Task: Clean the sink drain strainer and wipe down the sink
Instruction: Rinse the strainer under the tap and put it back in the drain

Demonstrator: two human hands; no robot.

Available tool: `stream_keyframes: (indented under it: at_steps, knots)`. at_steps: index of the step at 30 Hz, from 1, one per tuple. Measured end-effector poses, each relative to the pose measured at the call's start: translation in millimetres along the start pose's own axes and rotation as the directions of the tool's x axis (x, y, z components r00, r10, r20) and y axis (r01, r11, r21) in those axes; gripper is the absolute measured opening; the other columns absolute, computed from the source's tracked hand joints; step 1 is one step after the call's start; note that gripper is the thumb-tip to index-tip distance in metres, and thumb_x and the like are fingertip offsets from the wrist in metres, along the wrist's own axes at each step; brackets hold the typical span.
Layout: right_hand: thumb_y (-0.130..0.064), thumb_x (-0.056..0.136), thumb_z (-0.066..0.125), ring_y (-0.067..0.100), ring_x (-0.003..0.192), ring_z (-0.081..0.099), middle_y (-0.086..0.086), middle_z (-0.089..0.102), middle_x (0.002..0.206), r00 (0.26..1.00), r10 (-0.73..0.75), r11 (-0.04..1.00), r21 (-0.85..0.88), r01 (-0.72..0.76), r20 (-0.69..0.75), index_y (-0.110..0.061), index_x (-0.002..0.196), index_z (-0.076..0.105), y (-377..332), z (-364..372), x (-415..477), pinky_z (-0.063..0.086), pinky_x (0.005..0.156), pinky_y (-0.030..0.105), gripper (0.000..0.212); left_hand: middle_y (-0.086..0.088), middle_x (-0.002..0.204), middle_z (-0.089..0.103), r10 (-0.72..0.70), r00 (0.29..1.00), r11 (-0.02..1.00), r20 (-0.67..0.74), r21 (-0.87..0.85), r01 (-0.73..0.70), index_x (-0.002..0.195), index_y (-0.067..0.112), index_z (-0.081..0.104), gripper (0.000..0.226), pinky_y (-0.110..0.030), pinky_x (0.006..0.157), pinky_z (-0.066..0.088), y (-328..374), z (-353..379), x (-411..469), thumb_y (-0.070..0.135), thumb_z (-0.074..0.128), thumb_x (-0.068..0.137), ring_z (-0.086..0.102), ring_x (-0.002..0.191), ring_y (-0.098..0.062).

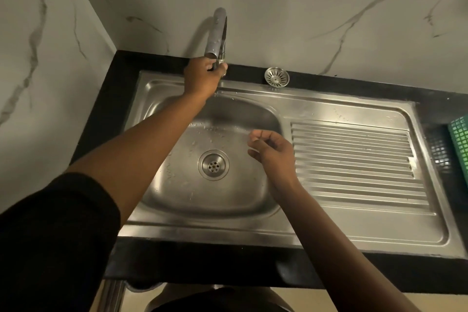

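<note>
The round metal strainer [276, 77] lies on the black counter behind the sink, out of the drain. The steel sink basin [177, 195] is wet with droplets, and its open drain [214, 164] shows in the middle. My left hand [202, 76] grips the base of the curved steel tap [217, 35] at the back of the basin. My right hand [273, 151] hovers over the basin's right side with fingers loosely curled and nothing in it.
A ribbed steel draining board [354, 162] takes up the sink's right half. A green plastic basket [459, 142] stands at the far right on the black counter [101, 114]. Marble-look walls close off the back and left.
</note>
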State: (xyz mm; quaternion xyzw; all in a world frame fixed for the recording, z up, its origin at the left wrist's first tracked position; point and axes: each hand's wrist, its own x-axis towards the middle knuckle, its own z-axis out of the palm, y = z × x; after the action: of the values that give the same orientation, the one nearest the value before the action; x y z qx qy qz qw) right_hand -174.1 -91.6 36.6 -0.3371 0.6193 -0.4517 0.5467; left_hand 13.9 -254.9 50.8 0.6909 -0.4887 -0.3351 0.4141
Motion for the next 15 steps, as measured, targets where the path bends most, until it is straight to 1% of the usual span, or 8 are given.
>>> stream_keyframes:
  at_steps: [2, 5, 7, 9, 10, 12, 14, 15]
  knots:
    - [-0.003, 0.097, 0.069, 0.013, 0.092, 0.072, 0.001, 0.076, 0.100, 1.000, 0.001, 1.000, -0.004, -0.001, 0.000, -0.002, 0.106, 0.074, 0, -3, 4, 0.060, 0.079, 0.024, 0.010, -0.011, 0.112, 0.080, -0.039, 0.998, 0.999, -0.039, 0.013, 0.039, 0.111, 0.006, 0.080, 0.032, -0.027, 0.085, 0.057, 1, 6, 11, 0.032, 0.076, 0.094, 0.076, 0.102, -0.022]
    - [-0.003, 0.097, 0.069, 0.012, 0.093, 0.072, 0.000, 0.076, 0.099, 1.000, 0.000, 1.000, -0.007, 0.000, -0.001, -0.003, 0.105, 0.075, 1, -6, 9, 0.059, 0.079, 0.024, 0.010, -0.010, 0.100, 0.081, -0.083, 0.991, 0.996, -0.109, 0.024, 0.086, 0.104, 0.006, 0.082, 0.030, -0.030, 0.078, 0.059, 0, 11, 21, 0.032, 0.074, 0.092, 0.077, 0.092, -0.024]
    - [-0.003, 0.096, 0.069, 0.012, 0.091, 0.072, 0.001, 0.076, 0.097, 1.000, 0.003, 1.000, -0.008, -0.003, -0.001, -0.003, 0.104, 0.075, 2, -6, 14, 0.059, 0.079, 0.024, 0.010, -0.008, 0.089, 0.076, -0.094, 0.988, 0.994, -0.121, 0.050, 0.101, 0.101, 0.002, 0.080, 0.032, -0.030, 0.069, 0.055, -2, 11, 23, 0.032, 0.073, 0.093, 0.073, 0.082, -0.023]
    - [-0.003, 0.096, 0.069, 0.013, 0.090, 0.072, 0.001, 0.075, 0.096, 1.000, 0.000, 1.000, -0.018, 0.000, 0.001, -0.003, 0.104, 0.075, 2, -5, 19, 0.060, 0.079, 0.025, 0.010, -0.008, 0.084, 0.074, -0.112, 0.986, 0.993, -0.120, 0.027, 0.117, 0.095, 0.000, 0.079, 0.031, -0.029, 0.063, 0.052, -6, 10, 26, 0.031, 0.074, 0.094, 0.074, 0.077, -0.025]
    - [-0.003, 0.096, 0.069, 0.013, 0.089, 0.072, 0.001, 0.075, 0.095, 1.000, 0.000, 1.000, -0.019, 0.000, 0.001, -0.003, 0.104, 0.075, 1, -4, 23, 0.060, 0.079, 0.025, 0.010, -0.011, 0.083, 0.076, -0.131, 0.984, 0.991, -0.118, -0.004, 0.131, 0.088, 0.001, 0.077, 0.029, -0.030, 0.062, 0.054, -8, 10, 28, 0.030, 0.074, 0.093, 0.077, 0.077, -0.029]
    - [-0.004, 0.097, 0.069, 0.012, 0.088, 0.072, 0.000, 0.075, 0.094, 1.000, 0.004, 1.000, -0.026, -0.004, -0.004, -0.005, 0.105, 0.075, 0, -1, 33, 0.061, 0.080, 0.025, 0.011, -0.015, 0.080, 0.077, -0.148, 0.983, 0.989, -0.108, -0.041, 0.145, 0.068, 0.012, 0.068, 0.030, -0.035, 0.064, 0.059, -17, 9, 34, 0.027, 0.071, 0.094, 0.079, 0.079, -0.035]
    - [-0.005, 0.098, 0.068, 0.012, 0.087, 0.072, 0.002, 0.075, 0.094, 1.000, 0.004, 0.999, -0.037, -0.004, 0.003, -0.006, 0.106, 0.075, -1, 3, 48, 0.060, 0.079, 0.024, 0.011, -0.014, 0.079, 0.078, -0.148, 0.984, 0.988, -0.094, -0.052, 0.144, 0.060, 0.022, 0.063, 0.033, -0.047, 0.075, 0.067, -31, 8, 42, 0.025, 0.069, 0.092, 0.079, 0.079, -0.035]
    - [-0.005, 0.098, 0.067, 0.013, 0.086, 0.071, 0.003, 0.074, 0.093, 1.000, -0.001, 0.999, -0.036, 0.002, 0.013, -0.006, 0.106, 0.075, -2, 5, 58, 0.059, 0.078, 0.024, 0.011, -0.012, 0.078, 0.076, -0.153, 0.984, 0.987, -0.093, -0.066, 0.147, 0.059, 0.025, 0.063, 0.032, -0.054, 0.080, 0.066, -40, 8, 48, 0.026, 0.067, 0.090, 0.077, 0.079, -0.033]
